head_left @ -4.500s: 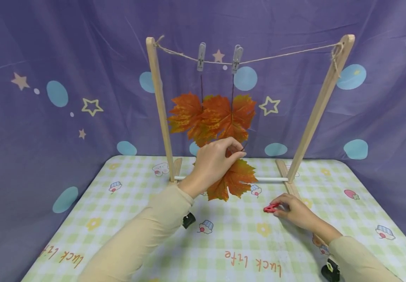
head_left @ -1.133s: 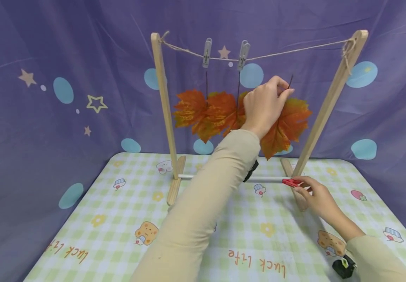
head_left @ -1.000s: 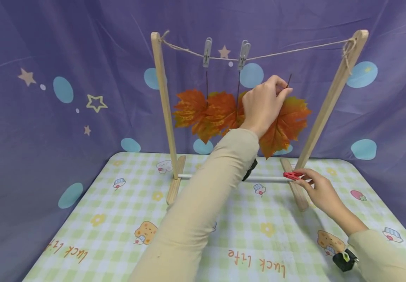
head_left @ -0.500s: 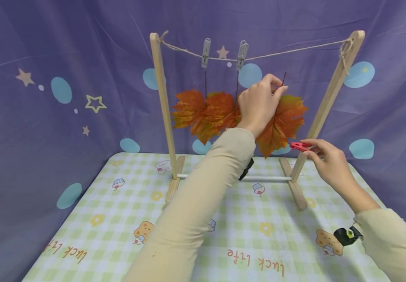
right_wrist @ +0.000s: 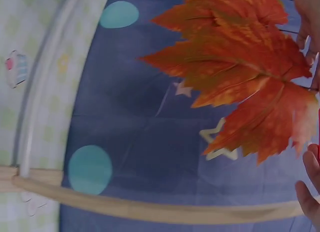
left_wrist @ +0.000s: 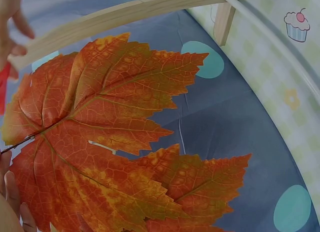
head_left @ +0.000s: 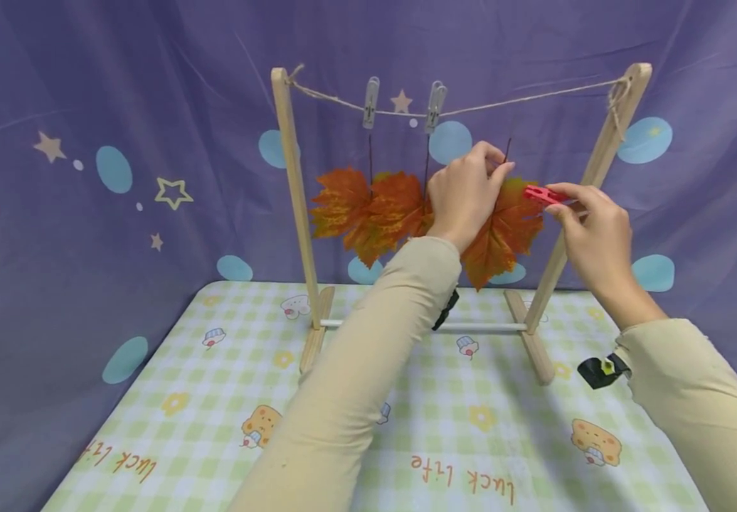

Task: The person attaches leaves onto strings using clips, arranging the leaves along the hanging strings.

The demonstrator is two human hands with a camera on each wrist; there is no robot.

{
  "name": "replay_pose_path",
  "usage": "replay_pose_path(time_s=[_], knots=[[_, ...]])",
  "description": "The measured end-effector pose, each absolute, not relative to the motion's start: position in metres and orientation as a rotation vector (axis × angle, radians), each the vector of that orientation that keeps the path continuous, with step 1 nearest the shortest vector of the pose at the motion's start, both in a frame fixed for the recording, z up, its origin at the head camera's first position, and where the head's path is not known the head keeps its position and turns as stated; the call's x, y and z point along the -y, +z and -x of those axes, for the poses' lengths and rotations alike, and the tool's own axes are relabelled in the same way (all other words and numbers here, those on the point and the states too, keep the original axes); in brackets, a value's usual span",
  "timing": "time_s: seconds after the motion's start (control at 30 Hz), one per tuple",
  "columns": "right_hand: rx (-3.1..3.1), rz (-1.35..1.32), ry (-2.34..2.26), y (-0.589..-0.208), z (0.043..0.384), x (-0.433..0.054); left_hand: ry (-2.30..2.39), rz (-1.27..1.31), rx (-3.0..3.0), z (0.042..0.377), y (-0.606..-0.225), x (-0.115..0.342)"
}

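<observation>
My left hand (head_left: 466, 190) pinches the dark stem of an orange maple leaf (head_left: 503, 231), which hangs below the twine (head_left: 535, 98). The stem's tip sticks up past my fingers, a little under the line. In my right hand (head_left: 599, 231), thumb and fingers hold a red clothespin (head_left: 543, 195), just right of the leaf's upper edge. Two grey clothespins (head_left: 370, 103) sit on the twine, with two more maple leaves (head_left: 341, 203) hanging under them by their stems. The left wrist view shows the held leaf (left_wrist: 95, 127) large, overlapping another leaf.
A wooden frame with a left post (head_left: 294, 192) and a right post (head_left: 589, 185) carries the twine. A white rod (head_left: 484, 327) joins its feet. Beneath lies a checked tablecloth (head_left: 432, 427) with printed cartoons, and a purple curtain (head_left: 151, 92) hangs behind.
My left hand has lifted the leaf from near the table to below the twine, then drifted slightly left. My right hand has raised the red clothespin from the table to leaf height.
</observation>
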State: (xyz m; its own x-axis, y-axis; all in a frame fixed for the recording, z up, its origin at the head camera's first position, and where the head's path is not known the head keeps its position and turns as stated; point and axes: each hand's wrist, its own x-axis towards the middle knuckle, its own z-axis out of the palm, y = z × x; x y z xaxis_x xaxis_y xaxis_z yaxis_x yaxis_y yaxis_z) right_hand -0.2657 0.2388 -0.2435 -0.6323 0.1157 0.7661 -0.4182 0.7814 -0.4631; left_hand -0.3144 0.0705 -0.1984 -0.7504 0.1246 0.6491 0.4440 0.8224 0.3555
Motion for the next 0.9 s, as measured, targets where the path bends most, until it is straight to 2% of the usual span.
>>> replay_pose_path(time_s=[0.5, 0.9], knots=[[2.057, -0.012, 0.628, -0.18, 0.284, -0.216, -0.644, 0.406, 2.36, 0.317, -0.196, -0.072], [1.987, -0.147, 0.465, -0.144, 0.288, -0.211, -0.635, 0.39, 2.368, 0.316, -0.195, -0.071]])
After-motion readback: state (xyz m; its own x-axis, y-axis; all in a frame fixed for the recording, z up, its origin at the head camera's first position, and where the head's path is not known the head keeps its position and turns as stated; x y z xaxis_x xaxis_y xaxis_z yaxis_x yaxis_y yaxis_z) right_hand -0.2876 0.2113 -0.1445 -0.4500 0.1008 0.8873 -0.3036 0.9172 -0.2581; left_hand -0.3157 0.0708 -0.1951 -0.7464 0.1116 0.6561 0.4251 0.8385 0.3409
